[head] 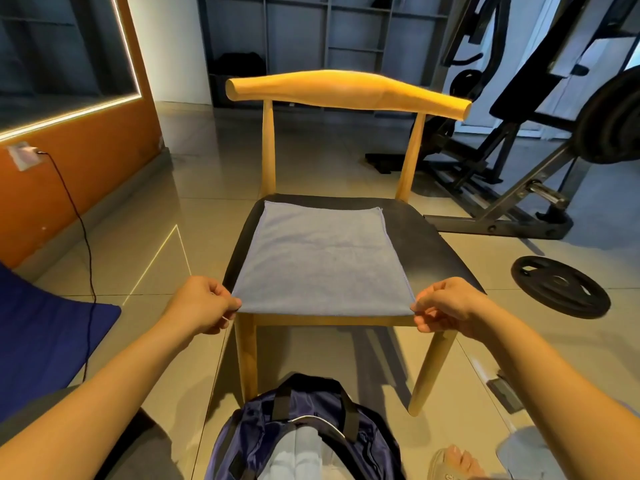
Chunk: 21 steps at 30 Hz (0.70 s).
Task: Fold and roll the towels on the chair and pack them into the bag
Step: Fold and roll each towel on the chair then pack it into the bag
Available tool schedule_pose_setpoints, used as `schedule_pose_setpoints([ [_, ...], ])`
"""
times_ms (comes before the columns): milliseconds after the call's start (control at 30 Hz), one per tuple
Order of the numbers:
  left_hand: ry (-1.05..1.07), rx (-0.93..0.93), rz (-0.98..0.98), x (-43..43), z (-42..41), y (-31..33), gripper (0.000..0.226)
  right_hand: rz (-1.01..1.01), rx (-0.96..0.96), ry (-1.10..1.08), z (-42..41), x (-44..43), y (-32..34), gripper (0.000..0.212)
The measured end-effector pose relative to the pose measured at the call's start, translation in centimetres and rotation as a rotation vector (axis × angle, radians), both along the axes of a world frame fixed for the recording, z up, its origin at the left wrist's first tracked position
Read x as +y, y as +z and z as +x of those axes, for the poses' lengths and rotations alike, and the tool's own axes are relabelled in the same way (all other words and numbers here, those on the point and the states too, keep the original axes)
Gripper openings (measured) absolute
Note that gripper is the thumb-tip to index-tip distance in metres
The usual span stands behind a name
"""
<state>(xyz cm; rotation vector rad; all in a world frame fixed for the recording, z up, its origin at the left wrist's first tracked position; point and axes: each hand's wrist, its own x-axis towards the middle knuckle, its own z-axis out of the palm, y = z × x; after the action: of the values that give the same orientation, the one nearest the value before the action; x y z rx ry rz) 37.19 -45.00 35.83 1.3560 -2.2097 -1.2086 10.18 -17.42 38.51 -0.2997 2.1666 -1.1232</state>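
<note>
Towel (pixel 322 258) flat on chair seat (pixel 426 237); hands pinch near corners: left (pixel 201 304), right (pixel 446 306).

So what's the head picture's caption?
Left hand and right hand pinch blue-grey towel corners on black-seated wooden chair.

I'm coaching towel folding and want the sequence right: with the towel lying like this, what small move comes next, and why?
Probably lift the near edge and carry it to the far edge, halving the towel. It lies flat and unfolded on the chair seat, and the left hand and right hand each pinch a near corner.
</note>
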Motion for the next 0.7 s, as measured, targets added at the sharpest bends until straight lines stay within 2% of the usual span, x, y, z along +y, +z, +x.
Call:
schedule_pose_setpoints([
  [67, -0.038, -0.025, 0.104, -0.1, 0.4, 0.7, 0.015, 0.078, 0.051, 0.056, 0.3, -0.1, 0.1, 0.008],
  [133, -0.072, -0.064, 0.121, -0.8, 0.3, 1.5, 0.023, 0.167, 0.122, 0.120, 0.6, -0.3, 0.3, 0.010],
  [233, -0.048, -0.014, -0.005, -2.7, -2.1, 2.6, 0.034, 0.224, 0.333, 0.107, -0.4, -1.4, 0.4, 0.023],
  [333, -0.027, 0.035, -0.102, -4.8, -6.3, 3.2, 0.034, 0.148, 0.482, 0.035, -1.9, -3.3, 0.6, 0.025],
  [433, -0.019, -0.038, -0.140, -7.4, -10.3, 2.6, 0.046, 0.104, 0.574, 0.040, -3.1, -5.5, 0.1, 0.026],
  [500, 0.003, -0.127, -0.157, -9.0, -12.2, 1.8, 0.050, 0.176, 0.629, 0.072, -3.9, -6.7, 0.0, 0.025],
  [600, 0.029, -0.141, -0.131, -10.7, -13.7, 1.4, 0.042, 0.333, 0.641, 0.100, -6.0, -7.9, 0.3, 0.014],
  [700, 0.029, -0.105, -0.101, -12.0, -15.0, 1.7, 0.032, 0.302, 0.639, 0.029, -8.6, -9.0, 0.6, 0.015],
])
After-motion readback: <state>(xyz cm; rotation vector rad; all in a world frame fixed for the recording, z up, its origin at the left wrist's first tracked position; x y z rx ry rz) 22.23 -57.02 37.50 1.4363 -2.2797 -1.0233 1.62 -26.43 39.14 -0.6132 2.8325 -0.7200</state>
